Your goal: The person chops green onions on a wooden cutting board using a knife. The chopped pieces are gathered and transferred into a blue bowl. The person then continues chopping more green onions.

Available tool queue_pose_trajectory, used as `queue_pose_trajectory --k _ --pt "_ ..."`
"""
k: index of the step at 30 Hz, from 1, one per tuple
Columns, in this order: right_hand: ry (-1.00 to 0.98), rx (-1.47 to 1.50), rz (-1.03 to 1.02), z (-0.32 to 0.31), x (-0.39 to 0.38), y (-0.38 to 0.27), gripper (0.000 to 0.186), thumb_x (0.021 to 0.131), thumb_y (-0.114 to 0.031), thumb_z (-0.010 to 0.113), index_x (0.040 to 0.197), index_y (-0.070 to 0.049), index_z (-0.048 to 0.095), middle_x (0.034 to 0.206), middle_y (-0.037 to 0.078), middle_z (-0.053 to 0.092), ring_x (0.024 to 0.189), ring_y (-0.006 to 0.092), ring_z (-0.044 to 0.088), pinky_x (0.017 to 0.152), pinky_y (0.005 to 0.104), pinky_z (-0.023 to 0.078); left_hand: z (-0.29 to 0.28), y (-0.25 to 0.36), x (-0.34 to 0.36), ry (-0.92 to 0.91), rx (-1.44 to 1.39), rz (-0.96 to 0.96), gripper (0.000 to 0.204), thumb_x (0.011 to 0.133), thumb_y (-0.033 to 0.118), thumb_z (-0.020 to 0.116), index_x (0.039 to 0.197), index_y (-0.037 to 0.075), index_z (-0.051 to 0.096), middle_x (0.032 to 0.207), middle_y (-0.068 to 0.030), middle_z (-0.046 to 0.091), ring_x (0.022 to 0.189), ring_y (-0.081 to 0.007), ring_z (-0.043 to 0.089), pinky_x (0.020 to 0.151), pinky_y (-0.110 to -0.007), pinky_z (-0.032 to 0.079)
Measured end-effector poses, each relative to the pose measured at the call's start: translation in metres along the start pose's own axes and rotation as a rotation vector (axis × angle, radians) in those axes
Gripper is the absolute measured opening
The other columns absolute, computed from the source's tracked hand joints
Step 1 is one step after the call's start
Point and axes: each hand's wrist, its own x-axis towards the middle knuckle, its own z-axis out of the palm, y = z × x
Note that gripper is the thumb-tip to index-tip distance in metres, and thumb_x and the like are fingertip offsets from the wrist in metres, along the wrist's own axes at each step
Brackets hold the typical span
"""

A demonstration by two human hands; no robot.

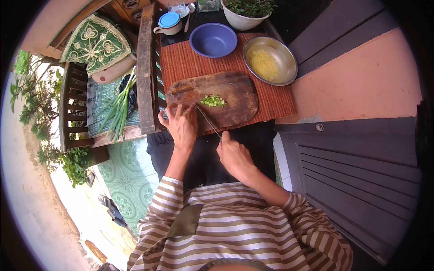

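Observation:
My right hand (235,156) is closed round the handle of a knife (209,120). Its thin blade slants up and left across the near part of a worn wooden cutting board (237,90). At the board's near left edge is my left hand (183,124), with its fingers bent downward beside the knife's tip. Whatever those fingers hold is hidden beneath them. A small heap of chopped green pieces (213,100) lies on the board just beyond the blade.
Beyond the board stand a blue bowl (213,40) and a metal bowl (285,58) with pale yellow shreds, on an orange-red woven mat (181,61). Long spring onions (118,106) lie on the bench at left. A blue-lidded cup (169,22) and a potted plant (246,16) stand farther back.

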Motion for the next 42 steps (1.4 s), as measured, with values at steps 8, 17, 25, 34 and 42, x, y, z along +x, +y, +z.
queue_pose_trajectory --k 8,17,25,34,42 --pt "-0.011 -0.076 0.016 0.01 0.008 0.001 0.018 0.096 -0.012 0.053 0.104 0.001 0.045 0.081 0.028 0.068 0.077 0.0456 0.07 0.067 0.0523 0.057 0.002 -0.002 0.0 0.003 -0.013 0.015 0.015 0.087 0.02 0.069 0.1 0.018 0.078 0.102 -0.0005 0.064 0.119 -0.0257 0.051 0.109 -0.055 0.022" --pt "-0.021 -0.037 0.008 0.011 0.022 -0.01 0.015 0.098 -0.012 0.049 0.105 0.0 0.044 0.084 0.03 0.068 0.08 0.0468 0.07 0.068 0.0524 0.059 0.004 -0.001 -0.005 0.045 -0.072 -0.025 0.015 0.089 0.021 0.069 0.101 0.018 0.078 0.102 -0.0004 0.064 0.118 -0.0258 0.052 0.107 -0.054 0.024" --pt "-0.1 0.04 0.038 0.003 0.006 -0.003 0.021 0.101 -0.019 0.048 0.106 0.0 0.042 0.081 0.032 0.067 0.081 0.0482 0.069 0.069 0.0544 0.057 0.005 0.0 -0.007 0.089 -0.022 -0.018 0.018 0.089 0.02 0.069 0.105 0.019 0.077 0.107 0.0017 0.064 0.119 -0.0261 0.051 0.108 -0.055 0.022" --pt "-0.065 0.121 -0.005 0.001 0.013 -0.003 0.025 0.101 -0.02 0.048 0.111 0.003 0.044 0.085 0.031 0.068 0.082 0.0491 0.068 0.072 0.0554 0.056 0.003 -0.005 -0.006 -0.004 0.021 0.019 0.026 0.086 0.011 0.063 0.104 0.022 0.078 0.1 0.0034 0.07 0.117 -0.0233 0.052 0.11 -0.055 0.02" --pt "-0.025 0.15 0.06 -0.009 0.011 0.003 0.029 0.099 -0.019 0.05 0.112 0.006 0.045 0.086 0.033 0.067 0.082 0.0513 0.066 0.075 0.0569 0.053 0.008 -0.004 -0.002 0.048 -0.107 0.041 0.022 0.086 0.011 0.066 0.101 0.02 0.078 0.092 0.0008 0.069 0.111 -0.0228 0.055 0.108 -0.053 0.023"
